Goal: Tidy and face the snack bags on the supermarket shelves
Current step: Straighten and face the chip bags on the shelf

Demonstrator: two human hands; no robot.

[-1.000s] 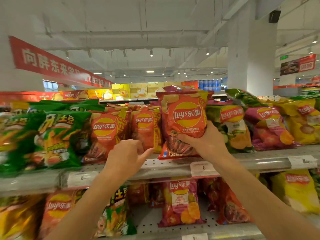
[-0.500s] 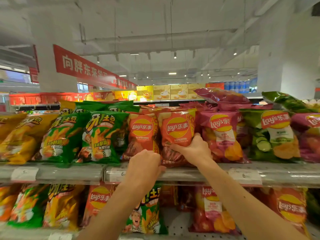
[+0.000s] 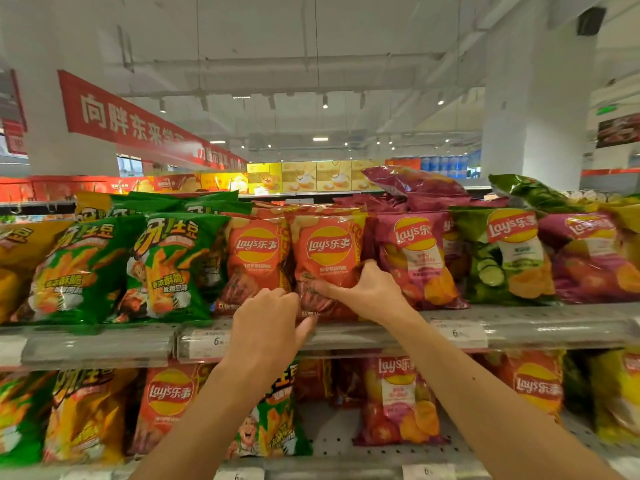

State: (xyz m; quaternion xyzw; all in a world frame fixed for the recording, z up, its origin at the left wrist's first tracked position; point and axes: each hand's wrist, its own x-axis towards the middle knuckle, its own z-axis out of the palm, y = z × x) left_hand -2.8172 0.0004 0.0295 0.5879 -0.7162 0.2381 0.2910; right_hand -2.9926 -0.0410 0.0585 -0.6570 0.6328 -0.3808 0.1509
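While both hands grip the lower part of the orange Lay's bag (image 3: 325, 258), right hand (image 3: 372, 292) at its side and left hand (image 3: 266, 320) at its bottom corner, it stands near the upper shelf's (image 3: 519, 327) front edge. Best settle it upright, logo forward, flush with the neighbouring orange bag (image 3: 254, 258).

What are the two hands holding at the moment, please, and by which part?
Both hold the red Lay's bag by its lower part: the right hand grips its lower right side, the left hand pinches its bottom left corner.

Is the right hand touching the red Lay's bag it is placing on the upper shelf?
Touching. The head view shows the right hand gripping the red Lay's bag at its lower part.
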